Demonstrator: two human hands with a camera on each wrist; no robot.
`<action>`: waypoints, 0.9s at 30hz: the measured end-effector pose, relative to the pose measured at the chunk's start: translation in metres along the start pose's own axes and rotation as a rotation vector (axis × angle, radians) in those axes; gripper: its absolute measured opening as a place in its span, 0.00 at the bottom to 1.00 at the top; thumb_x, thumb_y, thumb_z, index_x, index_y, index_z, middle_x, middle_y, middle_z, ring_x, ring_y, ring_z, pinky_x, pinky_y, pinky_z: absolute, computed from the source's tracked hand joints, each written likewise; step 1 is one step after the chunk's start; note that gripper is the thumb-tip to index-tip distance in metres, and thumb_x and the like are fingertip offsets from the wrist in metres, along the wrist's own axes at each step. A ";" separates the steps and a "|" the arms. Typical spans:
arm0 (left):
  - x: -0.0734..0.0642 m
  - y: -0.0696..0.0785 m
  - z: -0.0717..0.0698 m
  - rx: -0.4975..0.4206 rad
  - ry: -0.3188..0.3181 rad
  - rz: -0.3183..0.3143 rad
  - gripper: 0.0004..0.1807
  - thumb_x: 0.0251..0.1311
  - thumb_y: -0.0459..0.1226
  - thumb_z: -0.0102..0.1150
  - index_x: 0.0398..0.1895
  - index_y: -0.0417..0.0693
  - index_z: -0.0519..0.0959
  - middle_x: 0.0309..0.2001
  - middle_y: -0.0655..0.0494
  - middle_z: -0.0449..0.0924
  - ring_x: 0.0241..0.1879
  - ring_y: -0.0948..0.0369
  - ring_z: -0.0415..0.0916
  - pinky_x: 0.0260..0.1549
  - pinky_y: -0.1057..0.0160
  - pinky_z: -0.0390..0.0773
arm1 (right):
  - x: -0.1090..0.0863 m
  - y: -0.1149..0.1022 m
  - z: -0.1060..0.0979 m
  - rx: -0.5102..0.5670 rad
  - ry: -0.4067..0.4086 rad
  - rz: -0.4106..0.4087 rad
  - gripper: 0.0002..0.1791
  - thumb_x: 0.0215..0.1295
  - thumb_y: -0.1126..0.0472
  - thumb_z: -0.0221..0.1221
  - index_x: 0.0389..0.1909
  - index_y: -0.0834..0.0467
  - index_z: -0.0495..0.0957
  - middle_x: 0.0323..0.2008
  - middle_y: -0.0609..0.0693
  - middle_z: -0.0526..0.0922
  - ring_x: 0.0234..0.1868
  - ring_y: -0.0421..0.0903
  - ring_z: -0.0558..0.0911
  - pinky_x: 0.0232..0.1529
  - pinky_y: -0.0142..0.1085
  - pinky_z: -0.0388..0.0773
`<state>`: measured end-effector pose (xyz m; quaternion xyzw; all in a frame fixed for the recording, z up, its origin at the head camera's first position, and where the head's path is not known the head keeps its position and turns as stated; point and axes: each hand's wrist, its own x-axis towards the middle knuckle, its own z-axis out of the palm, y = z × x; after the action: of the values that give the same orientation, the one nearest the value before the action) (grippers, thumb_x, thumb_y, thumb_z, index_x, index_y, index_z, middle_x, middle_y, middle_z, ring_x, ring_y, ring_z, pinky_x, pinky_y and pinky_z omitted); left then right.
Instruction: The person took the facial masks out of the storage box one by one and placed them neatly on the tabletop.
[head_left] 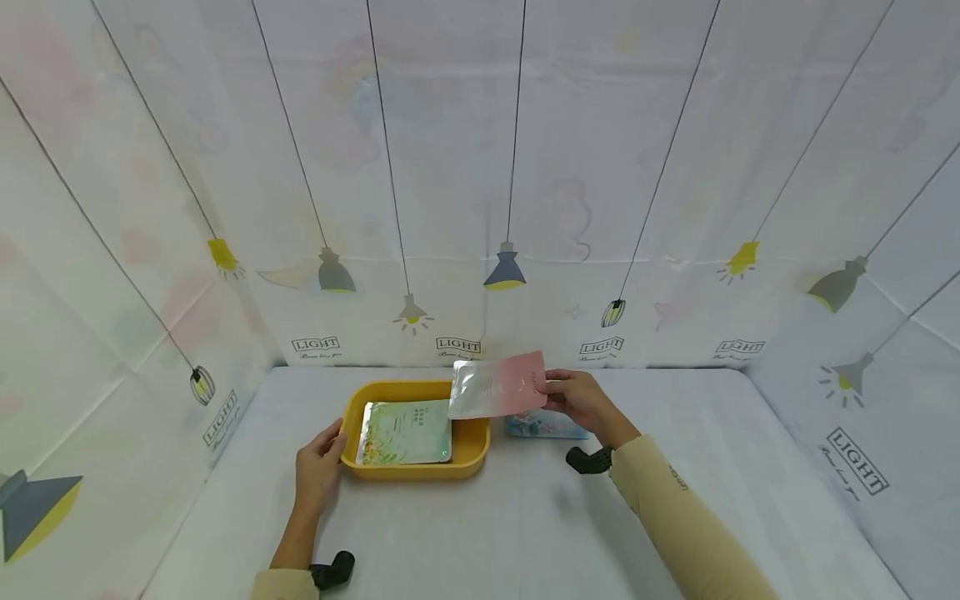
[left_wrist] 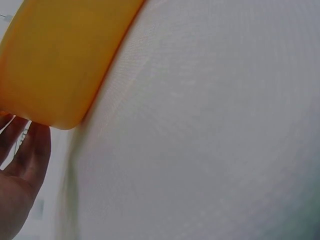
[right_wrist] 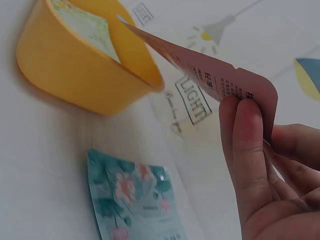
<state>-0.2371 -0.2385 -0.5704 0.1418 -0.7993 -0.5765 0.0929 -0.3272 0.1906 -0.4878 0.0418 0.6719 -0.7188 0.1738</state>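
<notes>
My right hand (head_left: 579, 403) pinches a pink and silver sheet-mask sachet (head_left: 497, 387) by its right end, between thumb and fingers. The sachet is held raised and tilted, its silver end over the right part of a yellow plastic tub (head_left: 420, 472). Inside the tub lies a green floral sachet (head_left: 408, 432). My left hand (head_left: 318, 468) rests against the tub's left end; in the left wrist view its fingers (left_wrist: 39, 152) extend along the outer wall. A blue-green sachet with pink flowers (right_wrist: 132, 195) lies on the table below my right hand, partly covered in the head view.
A white cloth covers the table (head_left: 517, 525). Behind it stands a pale curtain (head_left: 570, 183) printed with hanging lamps, and similar cloth hangs at both sides. Black wrist mounts (head_left: 588, 460) sit on both forearms.
</notes>
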 end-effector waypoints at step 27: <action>0.001 -0.001 0.001 -0.012 -0.006 0.006 0.24 0.72 0.44 0.50 0.68 0.48 0.70 0.65 0.48 0.74 0.49 0.69 0.72 0.40 0.83 0.74 | -0.025 0.000 -0.116 -0.110 0.128 0.028 0.34 0.70 0.63 0.56 0.72 0.69 0.54 0.41 0.45 0.81 0.39 0.38 0.85 0.45 0.32 0.84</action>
<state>-0.2378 -0.2385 -0.5717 0.1369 -0.7965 -0.5815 0.0930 -0.3238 0.3089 -0.4918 0.0873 0.7195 -0.6741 0.1425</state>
